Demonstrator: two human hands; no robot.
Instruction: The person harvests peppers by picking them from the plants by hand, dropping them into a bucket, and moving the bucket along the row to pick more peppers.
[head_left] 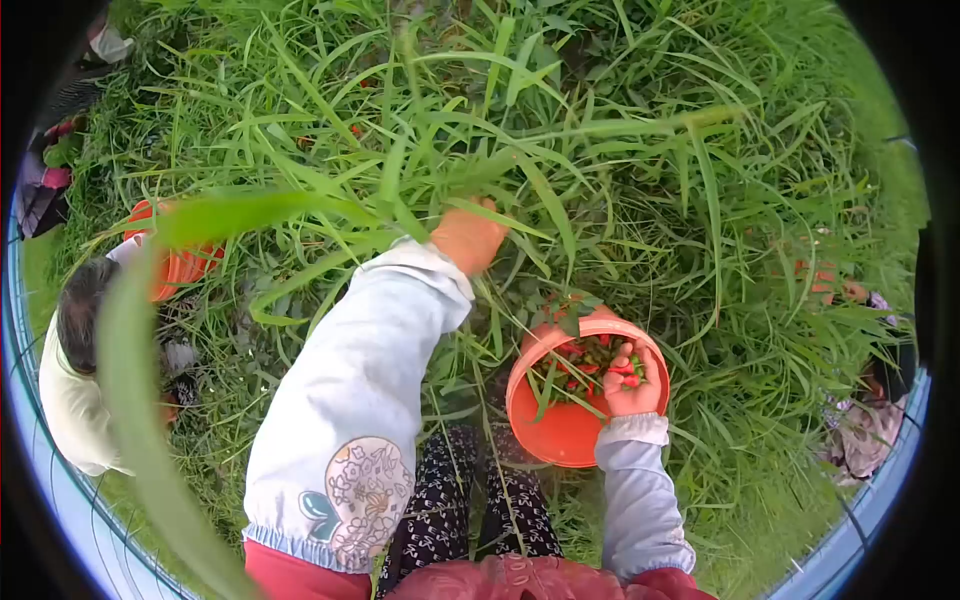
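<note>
Cupping red peppers (631,380) in curled fingers, your right hand (638,394) is in the mouth of the orange bucket (565,438), at four o'clock from the view's centre; more of them lie inside. Your left hand (470,237) reaches into the grass (640,180) at twelve o'clock; blades hide its fingertips, so I cannot tell its opening or hold. Another person (75,415) is at nine o'clock.
</note>
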